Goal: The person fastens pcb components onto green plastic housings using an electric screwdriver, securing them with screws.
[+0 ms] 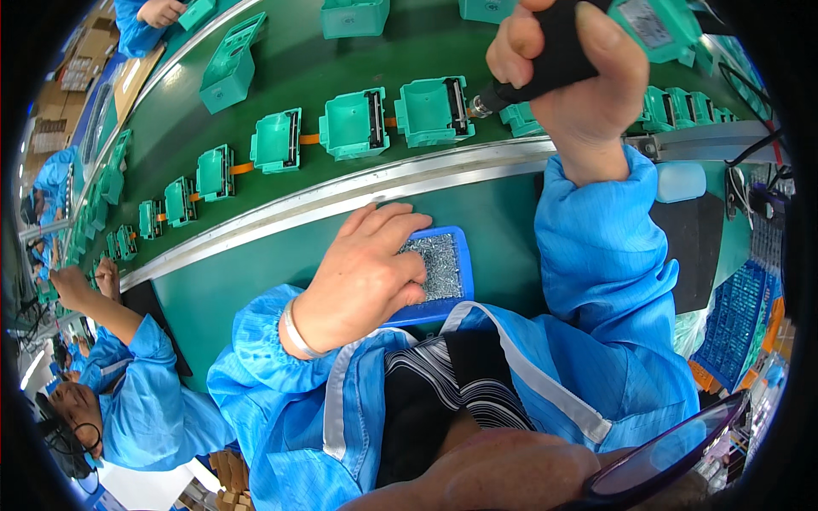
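Note:
My left hand [366, 268] rests over a blue tray [467, 264] full of small metal screws [443, 266]. Its thumb and a bent finger are drawn together at the screws, and whatever they pinch is hidden; the other fingers reach toward the tray's far rim. At the upper right, my right hand [588, 111] grips a black electric screwdriver [558, 51]. The tool's metal tip points left, beside a green plastic housing [426, 111] with a black bar along its right side. Another like housing [354, 123] sits to its left.
Linked by orange strips, several green housings [274, 140] line the green conveyor belt. A metal rail [358, 185] separates it from my worktop [503, 272]. Bigger green parts [232, 72] lie farther back. At the left a co-worker in blue [162, 400] works. A blue basket [733, 319] stands right.

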A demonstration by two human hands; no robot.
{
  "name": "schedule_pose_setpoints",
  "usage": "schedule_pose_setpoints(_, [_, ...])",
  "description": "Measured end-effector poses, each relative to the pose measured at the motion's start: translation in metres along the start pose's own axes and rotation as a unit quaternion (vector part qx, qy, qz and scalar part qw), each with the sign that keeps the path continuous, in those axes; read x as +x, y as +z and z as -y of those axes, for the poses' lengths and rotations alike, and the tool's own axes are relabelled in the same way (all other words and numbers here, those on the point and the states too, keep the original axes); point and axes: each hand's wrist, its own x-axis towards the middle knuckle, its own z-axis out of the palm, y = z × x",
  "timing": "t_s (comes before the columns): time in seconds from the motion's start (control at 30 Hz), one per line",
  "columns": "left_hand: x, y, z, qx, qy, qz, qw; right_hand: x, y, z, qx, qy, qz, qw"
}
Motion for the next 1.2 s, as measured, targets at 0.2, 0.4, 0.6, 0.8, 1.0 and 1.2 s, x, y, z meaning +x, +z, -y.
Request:
schedule_pose_setpoints(0.2, [0.005,0.005,0.016,-0.065,-0.042,-0.176,0.981,-0.011,0.036,0.021,0.059,0.018,0.047,0.997])
schedule_pose_setpoints(0.4, [0.035,0.007,0.013,0.191,0.052,-0.334,0.921,-0.031,0.053,0.034,0.061,0.064,0.022,0.996])
schedule_pose_setpoints(0.6, [0.031,0.011,0.007,0.142,0.058,-0.371,0.916,-0.039,0.048,0.045,0.097,0.026,0.050,0.994])
schedule_pose_setpoints(0.8, [0.026,0.017,0.012,0.017,0.064,-0.398,0.915,-0.031,0.032,0.051,0.100,0.028,0.070,0.992])
schedule_pose_setpoints(1.0, [0.030,0.030,0.013,-0.087,0.060,-0.379,0.919,-0.034,0.031,0.058,0.079,0.011,0.203,0.976])
schedule_pose_setpoints(1.2, [0.031,0.034,0.011,-0.126,0.050,-0.364,0.921,-0.033,-0.018,0.047,0.160,-0.025,0.067,0.985])
